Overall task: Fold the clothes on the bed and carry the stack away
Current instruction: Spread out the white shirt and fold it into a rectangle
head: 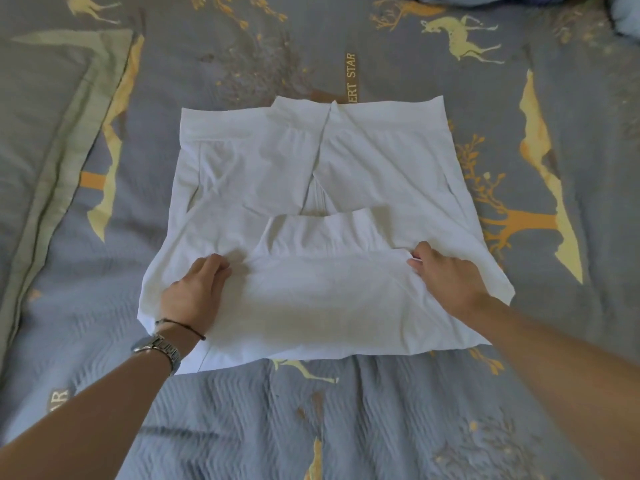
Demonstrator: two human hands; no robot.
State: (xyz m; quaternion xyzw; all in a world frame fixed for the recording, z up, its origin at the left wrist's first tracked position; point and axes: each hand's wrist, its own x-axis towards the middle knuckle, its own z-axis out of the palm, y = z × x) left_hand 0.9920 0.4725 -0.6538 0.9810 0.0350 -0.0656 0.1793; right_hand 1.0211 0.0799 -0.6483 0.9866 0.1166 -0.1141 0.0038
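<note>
Mid-fold: white T-shirt (311,209) lies flat on the bed (346,410), sides already turned in, left hand (194,292) and right hand (446,275) each pinching the doubled-over collar end, which probably needs laying down and smoothing next.

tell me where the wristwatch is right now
In the head view, the wristwatch sits on the left wrist, low left of frame, just below the left hand at the white garment's near-left corner.
</note>
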